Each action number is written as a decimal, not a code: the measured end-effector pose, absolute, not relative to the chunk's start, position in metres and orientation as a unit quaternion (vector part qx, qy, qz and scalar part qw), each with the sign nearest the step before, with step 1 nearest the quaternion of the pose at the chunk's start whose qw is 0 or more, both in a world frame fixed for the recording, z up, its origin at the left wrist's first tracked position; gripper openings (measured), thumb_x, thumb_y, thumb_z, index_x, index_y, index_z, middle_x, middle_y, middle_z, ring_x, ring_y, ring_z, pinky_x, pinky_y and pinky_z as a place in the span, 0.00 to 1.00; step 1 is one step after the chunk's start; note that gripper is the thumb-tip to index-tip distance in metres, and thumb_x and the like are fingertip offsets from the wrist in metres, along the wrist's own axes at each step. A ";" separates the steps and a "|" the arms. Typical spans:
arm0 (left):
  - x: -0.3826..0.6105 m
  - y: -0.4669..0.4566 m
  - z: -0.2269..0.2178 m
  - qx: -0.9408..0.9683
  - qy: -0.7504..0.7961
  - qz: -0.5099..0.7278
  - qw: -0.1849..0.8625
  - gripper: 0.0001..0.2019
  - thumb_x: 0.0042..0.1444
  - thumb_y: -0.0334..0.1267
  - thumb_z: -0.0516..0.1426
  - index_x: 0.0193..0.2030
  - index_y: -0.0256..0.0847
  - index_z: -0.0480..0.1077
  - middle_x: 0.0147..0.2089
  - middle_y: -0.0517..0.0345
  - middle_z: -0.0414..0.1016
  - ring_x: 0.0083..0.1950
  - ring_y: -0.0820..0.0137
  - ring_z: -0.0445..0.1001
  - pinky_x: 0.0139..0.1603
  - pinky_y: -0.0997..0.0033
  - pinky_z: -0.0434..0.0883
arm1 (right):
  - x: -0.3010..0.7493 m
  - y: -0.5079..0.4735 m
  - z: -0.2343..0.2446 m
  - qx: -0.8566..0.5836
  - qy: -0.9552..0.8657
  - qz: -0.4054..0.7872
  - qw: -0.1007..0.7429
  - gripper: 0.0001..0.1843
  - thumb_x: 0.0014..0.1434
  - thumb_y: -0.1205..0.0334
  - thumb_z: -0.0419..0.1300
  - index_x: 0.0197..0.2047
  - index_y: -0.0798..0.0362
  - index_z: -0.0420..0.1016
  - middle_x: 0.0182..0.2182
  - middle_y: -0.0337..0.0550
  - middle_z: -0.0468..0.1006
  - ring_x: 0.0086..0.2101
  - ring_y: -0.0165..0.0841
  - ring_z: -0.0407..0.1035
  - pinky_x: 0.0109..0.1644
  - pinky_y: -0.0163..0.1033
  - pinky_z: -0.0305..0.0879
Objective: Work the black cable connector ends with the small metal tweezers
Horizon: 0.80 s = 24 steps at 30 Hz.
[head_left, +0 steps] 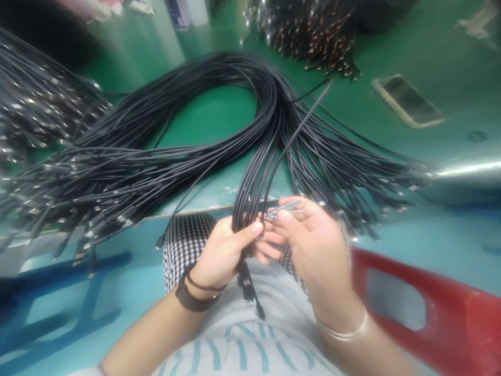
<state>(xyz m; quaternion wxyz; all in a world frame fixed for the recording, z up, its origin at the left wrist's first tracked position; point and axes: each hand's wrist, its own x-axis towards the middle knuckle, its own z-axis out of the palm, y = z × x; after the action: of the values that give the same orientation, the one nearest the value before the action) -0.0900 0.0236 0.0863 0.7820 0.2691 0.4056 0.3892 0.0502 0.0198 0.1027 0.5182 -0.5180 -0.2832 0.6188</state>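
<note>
A large bundle of black cables (270, 99) loops over the green table, its ends fanned out to both sides. My left hand (230, 243) is closed round several of these cables at the table's front edge, and their plug ends (246, 284) hang below it over my lap. Close beside it, my right hand (309, 235) holds a small pair of metal snips (284, 210) between thumb and fingers. The tips of the snips point left at the cables just above my left thumb. Whether the blades touch a cable I cannot make out.
More cables with metal ends (43, 104) lie at the left, and another pile with copper-coloured ends (321, 42) at the back. A phone (409, 102) rests on the green table (219, 112) at the right. A red plastic stool or crate (450, 318) stands low on the right.
</note>
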 end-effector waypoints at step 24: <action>-0.093 0.026 0.087 0.245 0.384 0.370 0.810 0.12 0.58 0.42 0.61 0.37 0.33 0.76 0.32 0.47 0.83 0.23 0.72 0.78 0.21 0.81 0.71 | 0.058 0.023 0.103 -0.486 -0.277 0.618 0.552 0.08 0.57 0.60 0.66 0.39 0.52 0.74 0.34 0.40 0.80 0.35 0.34 0.78 0.41 0.39 0.78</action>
<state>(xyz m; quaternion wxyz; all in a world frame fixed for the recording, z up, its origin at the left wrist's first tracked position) -0.0929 0.0260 0.0874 0.8098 0.2449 0.3839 0.3701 0.0578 0.0231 0.1030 0.5524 -0.4860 -0.2767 0.6181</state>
